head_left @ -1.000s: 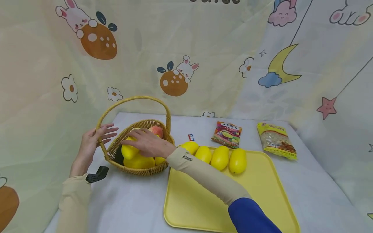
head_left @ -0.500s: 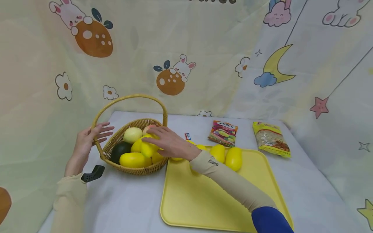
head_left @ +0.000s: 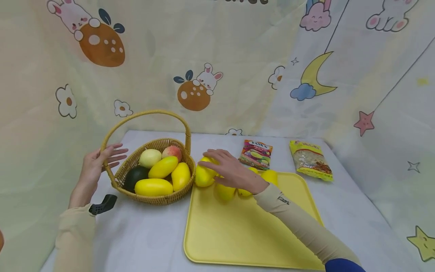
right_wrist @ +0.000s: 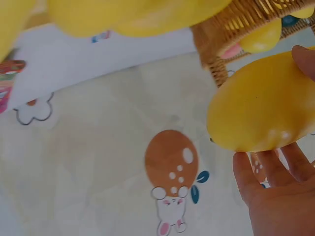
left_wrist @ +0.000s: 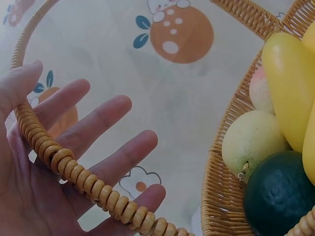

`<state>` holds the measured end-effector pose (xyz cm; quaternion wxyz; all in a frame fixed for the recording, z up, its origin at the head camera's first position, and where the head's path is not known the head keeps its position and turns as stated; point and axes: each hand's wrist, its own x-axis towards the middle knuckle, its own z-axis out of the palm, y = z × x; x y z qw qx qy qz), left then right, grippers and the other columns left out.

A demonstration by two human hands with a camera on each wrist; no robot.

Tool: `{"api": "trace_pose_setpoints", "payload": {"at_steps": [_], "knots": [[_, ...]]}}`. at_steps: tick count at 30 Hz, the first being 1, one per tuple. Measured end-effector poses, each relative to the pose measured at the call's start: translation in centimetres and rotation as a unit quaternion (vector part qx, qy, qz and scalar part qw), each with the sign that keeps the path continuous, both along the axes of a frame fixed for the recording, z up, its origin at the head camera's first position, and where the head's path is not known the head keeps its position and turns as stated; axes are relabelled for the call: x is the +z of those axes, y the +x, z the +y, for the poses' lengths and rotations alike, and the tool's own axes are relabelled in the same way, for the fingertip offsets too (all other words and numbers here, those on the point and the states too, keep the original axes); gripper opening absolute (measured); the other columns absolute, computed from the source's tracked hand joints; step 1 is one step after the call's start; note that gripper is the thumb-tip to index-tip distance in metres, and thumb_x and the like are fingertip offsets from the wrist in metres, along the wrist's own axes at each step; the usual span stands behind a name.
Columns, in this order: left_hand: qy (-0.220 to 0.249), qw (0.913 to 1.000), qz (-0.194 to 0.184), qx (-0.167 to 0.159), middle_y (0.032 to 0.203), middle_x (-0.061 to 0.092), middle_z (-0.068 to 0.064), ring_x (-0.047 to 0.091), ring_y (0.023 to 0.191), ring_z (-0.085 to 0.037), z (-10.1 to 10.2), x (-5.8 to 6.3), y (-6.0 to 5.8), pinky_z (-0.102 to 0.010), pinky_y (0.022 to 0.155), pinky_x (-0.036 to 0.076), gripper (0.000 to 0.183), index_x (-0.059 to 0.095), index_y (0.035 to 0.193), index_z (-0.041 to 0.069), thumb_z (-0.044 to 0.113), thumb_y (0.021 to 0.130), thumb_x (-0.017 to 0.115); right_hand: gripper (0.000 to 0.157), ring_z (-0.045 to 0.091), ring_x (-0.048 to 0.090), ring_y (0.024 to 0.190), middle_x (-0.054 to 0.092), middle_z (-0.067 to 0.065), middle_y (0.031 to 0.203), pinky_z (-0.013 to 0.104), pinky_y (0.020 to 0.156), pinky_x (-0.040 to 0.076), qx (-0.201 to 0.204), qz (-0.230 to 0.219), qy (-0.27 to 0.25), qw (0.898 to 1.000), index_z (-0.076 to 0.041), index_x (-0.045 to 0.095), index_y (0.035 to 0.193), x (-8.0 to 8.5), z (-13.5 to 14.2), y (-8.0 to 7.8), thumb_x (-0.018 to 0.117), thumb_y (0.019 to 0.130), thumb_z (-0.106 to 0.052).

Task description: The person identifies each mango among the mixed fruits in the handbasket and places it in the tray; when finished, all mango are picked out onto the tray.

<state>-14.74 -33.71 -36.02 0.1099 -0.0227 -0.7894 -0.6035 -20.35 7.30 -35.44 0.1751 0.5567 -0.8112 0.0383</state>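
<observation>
My right hand (head_left: 234,170) grips a yellow mango (head_left: 205,173) at the tray's back left corner, just right of the wicker basket (head_left: 159,201). In the right wrist view, fingertips and thumb press on opposite sides of this mango. My left hand (head_left: 92,166) rests at the left side of the basket's handle (head_left: 149,112), which crosses the palm while the fingers stay straight and spread. Inside the basket lie yellow mangoes (head_left: 163,167), a dark green fruit (head_left: 136,177), a pale green-yellow fruit (head_left: 150,158) and a peach (head_left: 171,153).
More mangoes (head_left: 225,192) sit along the back of the yellow tray (head_left: 251,234), partly hidden by my right hand and forearm. Behind the tray lies a red candy bag (head_left: 255,154), and to its right a yellow food packet (head_left: 310,160). A patterned cloth hangs behind the table.
My right hand has carried the mango rightward out of the basket to the tray's corner. My left hand keeps its place at the handle. The head view has shifted slightly.
</observation>
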Motion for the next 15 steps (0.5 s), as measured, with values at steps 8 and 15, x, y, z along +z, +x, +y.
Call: {"api": "trace_pose_setpoints", "payload": {"at_steps": [8, 15], "knots": [[0.005, 0.9999, -0.010, 0.004, 0.103, 0.070, 0.020, 0.066, 0.095, 0.000, -0.1, -0.3, -0.1, -0.012, 0.077, 0.051, 0.038, 0.060, 0.128, 0.020, 0.041, 0.101, 0.043, 0.066, 0.032, 0.040, 0.133, 0.048, 0.014, 0.139, 0.050, 0.108, 0.037, -0.026, -0.010, -0.018, 0.999, -0.017, 0.051, 0.135, -1.3, 5.1, 0.0, 0.081, 0.076, -0.010], [0.001, 1.0000, -0.008, 0.003, 0.103, 0.069, 0.021, 0.066, 0.095, 0.001, -0.1, -0.2, -0.2, -0.012, 0.077, 0.051, 0.041, 0.059, 0.130, 0.017, 0.041, 0.101, 0.043, 0.070, 0.032, 0.039, 0.132, 0.045, 0.015, 0.141, 0.052, 0.108, 0.036, -0.056, -0.031, -0.033, 0.997, -0.015, 0.053, 0.133, -1.7, 9.9, 0.0, 0.083, 0.071, -0.002]]}}
